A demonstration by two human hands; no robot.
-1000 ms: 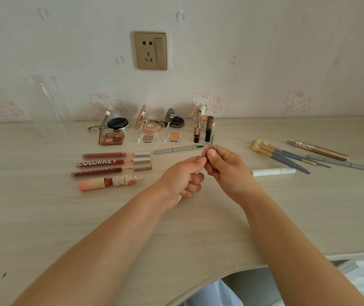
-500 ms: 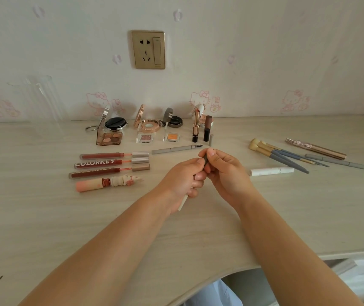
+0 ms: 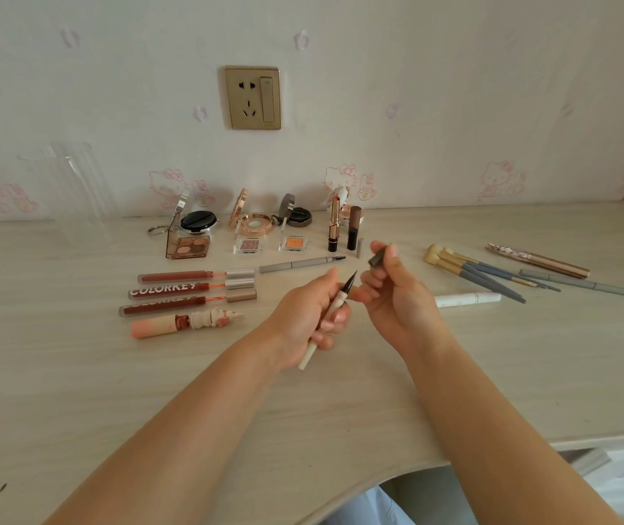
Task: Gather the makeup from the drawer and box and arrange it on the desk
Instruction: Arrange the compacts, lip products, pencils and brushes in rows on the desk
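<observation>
My left hand (image 3: pixel 308 314) grips a slim cream eyeliner pen (image 3: pixel 331 320), its dark pointed tip bare and tilted up to the right. My right hand (image 3: pixel 393 293) pinches the pen's grey-brown cap (image 3: pixel 378 256) a little above and right of the tip. Both hands hover over the middle of the pale wooden desk (image 3: pixel 75 392). Behind them lie three lip glosses (image 3: pixel 189 289), a peach tube (image 3: pixel 185 323), a grey brow pencil (image 3: pixel 301 264), open compacts (image 3: pixel 193 236) and two upright lipsticks (image 3: pixel 342 229).
A white pen (image 3: pixel 467 298) lies just right of my right hand. Several brushes (image 3: pixel 473 272) and pencils (image 3: pixel 575 284) are spread further right. A clear acrylic holder (image 3: pixel 68 191) stands at the back left. A wall socket (image 3: pixel 253 97) is above. The desk's front edge curves inward at the bottom.
My hands were pressed together on the closed pen. Now they have come apart: the cap is off in my right hand, and the pen's dark tip shows in my left.
</observation>
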